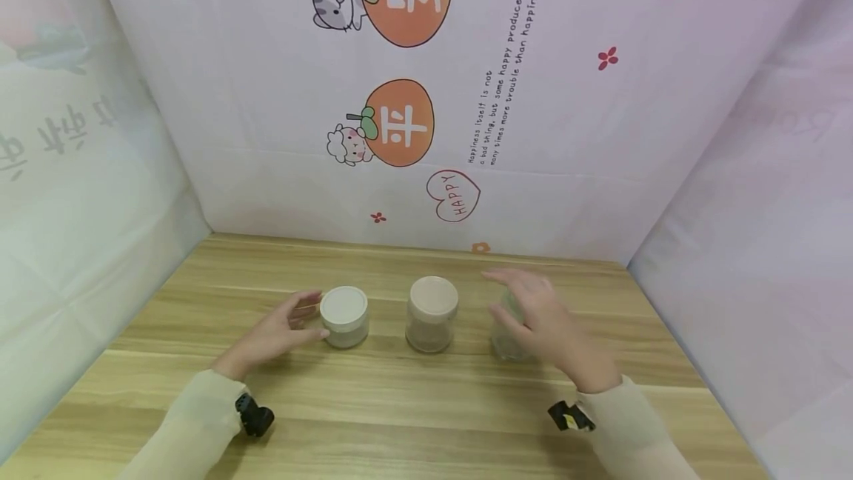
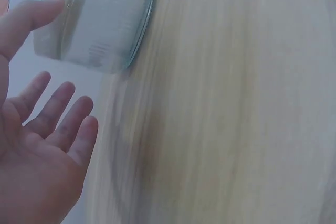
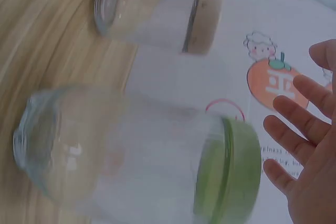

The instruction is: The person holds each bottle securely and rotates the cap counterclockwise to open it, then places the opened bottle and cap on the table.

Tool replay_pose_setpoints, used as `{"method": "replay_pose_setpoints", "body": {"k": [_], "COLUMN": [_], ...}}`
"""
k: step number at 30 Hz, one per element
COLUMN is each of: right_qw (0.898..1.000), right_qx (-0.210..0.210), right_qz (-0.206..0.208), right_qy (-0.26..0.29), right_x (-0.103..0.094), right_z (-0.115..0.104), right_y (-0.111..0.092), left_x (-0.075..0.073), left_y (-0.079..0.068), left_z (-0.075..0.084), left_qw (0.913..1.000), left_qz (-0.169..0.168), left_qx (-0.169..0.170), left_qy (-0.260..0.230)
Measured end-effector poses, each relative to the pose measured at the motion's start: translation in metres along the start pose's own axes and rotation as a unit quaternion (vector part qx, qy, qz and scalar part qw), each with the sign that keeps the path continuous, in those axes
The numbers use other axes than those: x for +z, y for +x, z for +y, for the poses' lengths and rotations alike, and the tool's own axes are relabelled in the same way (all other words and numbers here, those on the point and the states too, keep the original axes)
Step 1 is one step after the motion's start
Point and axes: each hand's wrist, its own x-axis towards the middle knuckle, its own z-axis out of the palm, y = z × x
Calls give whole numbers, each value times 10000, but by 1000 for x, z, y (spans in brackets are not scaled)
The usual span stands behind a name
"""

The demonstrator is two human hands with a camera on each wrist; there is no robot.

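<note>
Three clear jars stand in a row on the wooden table. At the left is a short jar with a white lid; my left hand is beside it, fingers spread, the thumb close to its side. Whether the thumb touches the jar I cannot tell. A jar with a beige lid stands in the middle, also seen in the right wrist view. The tallest-looking jar, with a green lid, is at the right. My right hand, blurred, hovers over and partly hides it, its fingers loosely extended and apart from the lid in the right wrist view.
Wooden tabletop extends in front of the jars. A white printed cloth rises behind the table, with more white cloth walls at the left and right. Black wrist cameras sit on the sleeves.
</note>
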Motion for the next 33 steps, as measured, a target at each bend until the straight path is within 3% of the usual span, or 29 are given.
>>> {"method": "replay_pose_setpoints", "body": {"k": [6,18,26,33], "right_qw": [9995,9970,9961,9917], "right_qx": [-163,-354,-464,-326], "right_qz": [-185,-618,-620,-921], "right_qy": [213,306,422,839], "right_x": [22,59,77,93], "right_z": [-15,-47,-61,-86], "right_y": [17,45,57,70], "left_x": [9,24,30,32], "left_y": [6,20,21,21], "left_z": [2,-1,-3,-4], "left_qw": [9998,9980,9970,9962], "left_qz": [-3,-11,17,-75], "left_qx": [-34,-428,-493,-393], "left_qy": [-213,-468,-601,-774]}}
